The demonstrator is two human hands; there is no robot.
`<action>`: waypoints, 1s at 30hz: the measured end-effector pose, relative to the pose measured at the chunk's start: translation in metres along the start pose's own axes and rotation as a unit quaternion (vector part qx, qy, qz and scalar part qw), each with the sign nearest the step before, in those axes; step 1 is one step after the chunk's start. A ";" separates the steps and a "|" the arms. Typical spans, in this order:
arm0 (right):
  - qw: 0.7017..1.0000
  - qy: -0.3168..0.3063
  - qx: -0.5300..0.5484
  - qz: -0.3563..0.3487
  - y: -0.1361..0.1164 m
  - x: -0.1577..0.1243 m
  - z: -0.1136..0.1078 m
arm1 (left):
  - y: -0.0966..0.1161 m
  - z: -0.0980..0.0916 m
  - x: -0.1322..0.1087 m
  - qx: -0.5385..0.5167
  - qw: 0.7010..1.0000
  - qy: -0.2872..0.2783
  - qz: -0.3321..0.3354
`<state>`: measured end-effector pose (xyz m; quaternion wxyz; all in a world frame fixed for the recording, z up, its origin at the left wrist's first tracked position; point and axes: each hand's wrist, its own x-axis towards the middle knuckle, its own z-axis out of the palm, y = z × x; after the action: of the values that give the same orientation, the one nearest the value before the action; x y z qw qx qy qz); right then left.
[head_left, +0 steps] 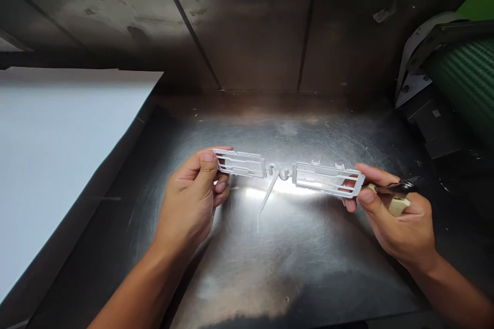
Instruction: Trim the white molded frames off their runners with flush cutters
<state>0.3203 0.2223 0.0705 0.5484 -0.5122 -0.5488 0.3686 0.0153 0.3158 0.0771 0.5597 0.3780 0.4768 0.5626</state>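
Hands first: your left hand [195, 193] is clamped on the left end of a white moulded plastic part [289, 172], thumb pressed on top of the frame and the other fingers curled under it. Your right hand [393, 216] pinches the right end of the same part between thumb and forefinger, and in that same hand you hold a small cutting tool [397, 193] with a cream handle and dark metal, tucked against the palm; how its blades stand cannot be told. The part is two flat, slotted rectangular frames side by side, joined in the middle by a short runner, and from that joint a thin sprue [268, 195] hangs down and to the left. You hold the whole piece level in the air, just above the middle of the steel bench [293, 267], not touching it. A bright patch of light falls on the bench directly under the part. To your left, a white sheet [50, 154] lies along the raised edge of the bench, well apart from your hands. At the far right stands a machine with a green ribbed roller [466, 82] and a dark bracket below it. Behind the bench rises a dull metal back wall [247, 25] with seams running down it.
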 end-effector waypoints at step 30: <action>0.974 0.006 0.123 0.188 0.013 0.032 -0.013 | 0.014 0.001 -0.004 -0.115 0.984 -0.109 -0.080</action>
<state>0.3396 0.2539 0.0669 0.5315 -0.5369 -0.3898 0.5266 0.0133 0.3127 0.0911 0.6912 0.3307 0.3737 0.5227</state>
